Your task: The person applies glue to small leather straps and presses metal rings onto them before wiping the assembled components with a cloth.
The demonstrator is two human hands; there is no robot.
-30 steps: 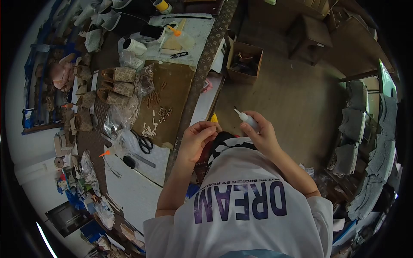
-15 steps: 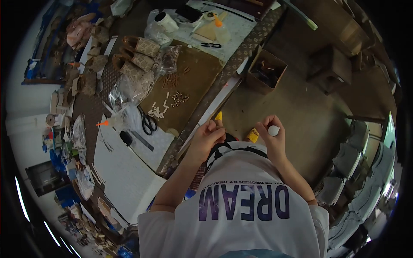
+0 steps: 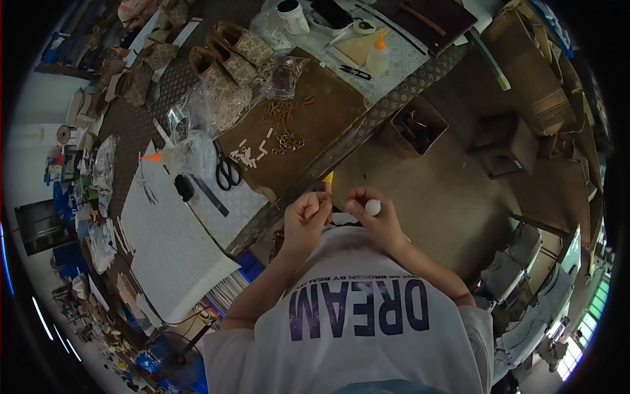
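My left hand (image 3: 308,218) is closed in front of my shirt, its fingertips pressed together on something too small to make out. Close on its right, my right hand (image 3: 378,222) is curled around a white round-ended object (image 3: 373,207); only the pale end shows above the fist. A gap separates the two hands. Ahead on the bench lies a brown mat (image 3: 315,131) bearing small white strips (image 3: 247,157), metal rings (image 3: 289,142) and thin brown strips (image 3: 281,110). Black-handled scissors (image 3: 228,173) rest at the mat's left edge.
Patterned shoes (image 3: 226,65) and plastic bags (image 3: 283,79) stand beyond the mat. A white jar (image 3: 293,18), an orange-tipped bottle (image 3: 378,58) and black snips (image 3: 355,71) lie at the back. An open carton (image 3: 413,128) stands on the floor beside the bench.
Both hands have drawn closer together, mostly by my right hand moving left. My view has shifted, so the bench shows more fully. The white object stays in my right hand.
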